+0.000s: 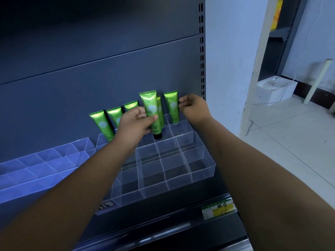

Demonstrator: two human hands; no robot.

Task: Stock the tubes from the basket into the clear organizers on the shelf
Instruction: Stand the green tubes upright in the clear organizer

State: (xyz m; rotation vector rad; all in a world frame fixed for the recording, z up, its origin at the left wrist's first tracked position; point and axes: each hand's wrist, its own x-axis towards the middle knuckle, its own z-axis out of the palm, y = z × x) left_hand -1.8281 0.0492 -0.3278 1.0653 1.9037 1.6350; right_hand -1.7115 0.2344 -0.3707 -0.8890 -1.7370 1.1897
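**Fig. 1.** Cap-first placement of a tube. The left hand [137, 124] was clamped on the held tube [150, 105], black cap [157, 136] down, above the clear organizer [203, 171]; the right hand [194, 109], at 3 o'clock of it, appeared to pinch the edge of the rightmost tube [171, 107] between closed fingertips. 5 stocked tubes [101, 124] stood in the back row, toward 12 o'clock; the cells toward 6 o'clock held none. Good practice would be to lower the tube straight into 1 free cell, upright, label outward; a tilted cap might catch a thin divider or nudge the tube just behind it. A second organizer [45, 160] lay at 9 o'clock; a price label [217, 209] sat on the shelf [163, 223] edge at 5 o'clock; a white box [275, 89] stood at 2 o'clock; the basket was out of view.
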